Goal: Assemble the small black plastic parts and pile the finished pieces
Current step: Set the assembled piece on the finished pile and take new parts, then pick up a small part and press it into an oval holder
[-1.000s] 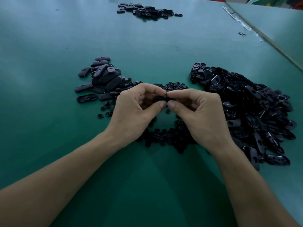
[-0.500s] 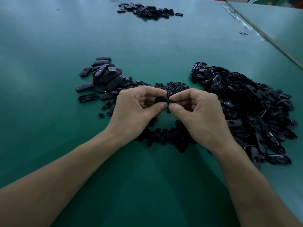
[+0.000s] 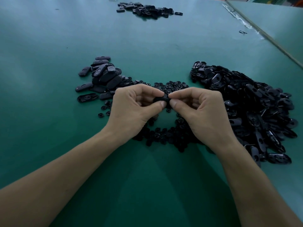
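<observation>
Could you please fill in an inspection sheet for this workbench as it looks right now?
Surface: green table, matte, with glare at the far left.
Job's things: black part held between both hands; closed oval pieces piled at left; large heap of open shells at right; small round parts scattered under and beyond the hands; far pile near the table's far edge.
Clutter: one small stray piece beside the seam at far right.
Grippers: left hand and right hand each pinch the black part between thumb and forefinger.
Cables: nothing seen.
Surroundings: a second green surface adjoins along the scuffed seam.
</observation>
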Demonstrator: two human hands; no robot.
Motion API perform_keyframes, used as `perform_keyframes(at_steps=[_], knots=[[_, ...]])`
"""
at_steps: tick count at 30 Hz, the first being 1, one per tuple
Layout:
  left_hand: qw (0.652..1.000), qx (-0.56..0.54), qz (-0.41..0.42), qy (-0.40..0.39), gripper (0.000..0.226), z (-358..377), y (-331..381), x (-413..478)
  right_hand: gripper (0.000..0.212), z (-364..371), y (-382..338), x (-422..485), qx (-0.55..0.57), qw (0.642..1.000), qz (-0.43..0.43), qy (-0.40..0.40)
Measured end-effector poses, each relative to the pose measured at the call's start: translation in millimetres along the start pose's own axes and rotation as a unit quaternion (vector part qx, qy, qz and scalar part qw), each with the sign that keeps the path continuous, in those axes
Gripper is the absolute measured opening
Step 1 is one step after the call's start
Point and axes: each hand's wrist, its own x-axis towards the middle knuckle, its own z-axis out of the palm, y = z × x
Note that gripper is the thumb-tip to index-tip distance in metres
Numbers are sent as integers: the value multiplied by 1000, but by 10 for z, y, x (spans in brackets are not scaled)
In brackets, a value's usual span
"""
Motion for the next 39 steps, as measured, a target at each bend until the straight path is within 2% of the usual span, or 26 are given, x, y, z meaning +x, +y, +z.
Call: perform_keyframes(at_steps=[2,5,9,12,15,18,23,30,33,36,37,39], knots=[[999,-27,-5,24,21,-15,-14,11,17,-50,7,15,-14,998,2,61],[994,-84,-24,73,19,-42,-23,41,25,-160,45,27,-118,985,5,126],[980,-148,-55,120,16,-48,11,79,23,-256,93,3,-242,965,79,59],[971,-183,-61,142,15,-78,92,131,16,-316,39,-1,-272,957,91,48],[963,-208,-58,160,14,-123,163,191,6,-327,-13,-18,-311,945,102,-21],[955,-228,-70,176,12,-171,193,238,6,-303,-27,-33,-341,930,116,-70],[945,-233,-97,206,12,-229,197,303,14,-304,12,-36,-309,942,119,-51],[926,-230,-128,270,22,-381,55,436,8,-243,-1,-32,-201,979,26,12],[946,-176,-124,241,24,-405,12,419,6,-208,10,-27,-154,987,27,24],[957,-132,-101,236,71,-391,-23,382,10,-176,18,-25,-149,988,14,22],[961,-120,-87,234,75,-383,-16,366,16,-166,26,-23,-156,988,8,19],[971,-94,-62,212,63,-338,24,337,26,-150,41,-17,-152,988,8,10]])
